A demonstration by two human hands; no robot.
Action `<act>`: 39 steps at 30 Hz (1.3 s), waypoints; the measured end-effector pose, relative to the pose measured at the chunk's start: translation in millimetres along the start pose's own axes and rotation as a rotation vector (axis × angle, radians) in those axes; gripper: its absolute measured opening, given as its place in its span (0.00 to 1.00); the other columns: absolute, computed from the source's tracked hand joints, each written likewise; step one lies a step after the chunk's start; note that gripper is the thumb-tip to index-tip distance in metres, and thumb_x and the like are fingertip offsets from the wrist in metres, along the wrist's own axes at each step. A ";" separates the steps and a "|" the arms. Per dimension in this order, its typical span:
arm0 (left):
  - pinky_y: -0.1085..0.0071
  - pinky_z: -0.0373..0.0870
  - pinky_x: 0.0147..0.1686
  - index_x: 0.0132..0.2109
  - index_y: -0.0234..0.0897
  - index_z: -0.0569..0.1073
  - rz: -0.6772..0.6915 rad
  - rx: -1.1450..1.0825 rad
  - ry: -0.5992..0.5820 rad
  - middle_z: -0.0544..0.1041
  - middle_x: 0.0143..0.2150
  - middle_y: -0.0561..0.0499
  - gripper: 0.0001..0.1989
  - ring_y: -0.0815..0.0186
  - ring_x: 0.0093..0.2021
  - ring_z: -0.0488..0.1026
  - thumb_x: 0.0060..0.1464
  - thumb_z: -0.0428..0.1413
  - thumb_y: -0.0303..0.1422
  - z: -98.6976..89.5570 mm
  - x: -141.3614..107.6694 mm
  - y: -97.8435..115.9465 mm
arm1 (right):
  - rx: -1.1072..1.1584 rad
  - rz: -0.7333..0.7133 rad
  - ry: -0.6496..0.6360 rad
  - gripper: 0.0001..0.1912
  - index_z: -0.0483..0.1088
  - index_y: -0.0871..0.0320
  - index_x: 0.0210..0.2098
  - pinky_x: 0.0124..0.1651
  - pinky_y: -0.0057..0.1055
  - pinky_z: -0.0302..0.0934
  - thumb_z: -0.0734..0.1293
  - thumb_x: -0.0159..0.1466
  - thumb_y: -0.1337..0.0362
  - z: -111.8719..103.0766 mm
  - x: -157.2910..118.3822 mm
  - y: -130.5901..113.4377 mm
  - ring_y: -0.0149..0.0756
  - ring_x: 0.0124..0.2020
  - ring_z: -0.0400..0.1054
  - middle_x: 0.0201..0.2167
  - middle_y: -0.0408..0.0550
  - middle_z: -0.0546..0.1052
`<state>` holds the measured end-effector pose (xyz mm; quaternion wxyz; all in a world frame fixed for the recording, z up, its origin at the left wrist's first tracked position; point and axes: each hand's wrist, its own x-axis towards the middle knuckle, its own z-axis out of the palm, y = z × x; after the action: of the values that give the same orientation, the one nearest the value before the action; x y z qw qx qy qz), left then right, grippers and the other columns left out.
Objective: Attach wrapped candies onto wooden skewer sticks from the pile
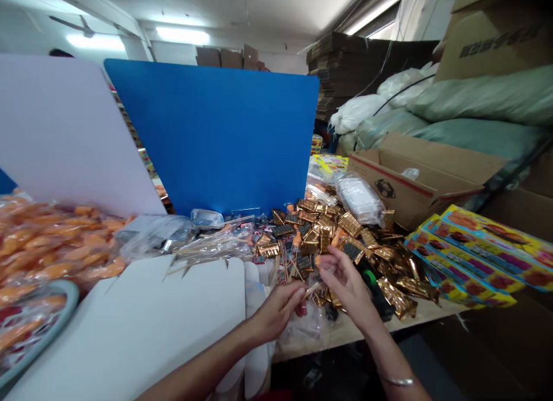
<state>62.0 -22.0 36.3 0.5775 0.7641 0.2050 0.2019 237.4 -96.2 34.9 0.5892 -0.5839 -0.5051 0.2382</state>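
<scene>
My left hand [279,310] is closed in a pinch on thin wooden sticks [311,288] near the table's front edge. Just right of it, my right hand [345,280] hovers over the pile of gold-wrapped packets [326,228], its fingers bent round a small orange piece [318,260] that is partly hidden. More loose sticks [287,265] lie behind my left hand, among dark and red packets. A black holder with a green ring [370,279] stands beside my right wrist, partly covered by it.
White card sheets [173,326] lie at the left, beside bagged orange pieces [52,239] and a grey-rimmed basket [64,309]. Blue and white panels [224,136] stand behind. Printed boxes [470,251] and an open carton [415,176] are at the right.
</scene>
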 end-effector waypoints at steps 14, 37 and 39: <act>0.77 0.58 0.21 0.32 0.32 0.77 -0.136 -0.460 0.276 0.77 0.25 0.51 0.14 0.69 0.23 0.70 0.47 0.60 0.41 4.6 24.1 15.8 | -0.373 -0.352 0.078 0.07 0.68 0.56 0.41 0.45 0.36 0.65 0.61 0.64 0.66 11.9 -2.6 -24.5 0.40 0.41 0.72 0.39 0.52 0.76; 0.74 0.66 0.30 0.31 0.32 0.77 -0.190 -0.520 0.258 0.76 0.24 0.52 0.11 0.70 0.25 0.69 0.40 0.65 0.35 9.1 26.3 19.8 | -0.420 -0.234 -0.135 0.03 0.67 0.55 0.33 0.32 0.27 0.62 0.62 0.63 0.67 -2.9 7.1 -33.2 0.33 0.29 0.69 0.28 0.43 0.74; 0.73 0.66 0.31 0.32 0.32 0.78 -0.200 -0.519 0.259 0.75 0.24 0.52 0.12 0.70 0.24 0.69 0.40 0.65 0.36 9.6 24.5 21.2 | -0.375 -0.204 -0.092 0.05 0.65 0.56 0.29 0.30 0.26 0.60 0.62 0.63 0.66 -4.0 8.1 -28.6 0.32 0.27 0.67 0.25 0.41 0.72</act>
<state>89.4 -21.6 56.1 0.7393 0.5351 0.2928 0.2854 235.0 -96.8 64.9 0.4675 -0.6177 -0.6235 0.1058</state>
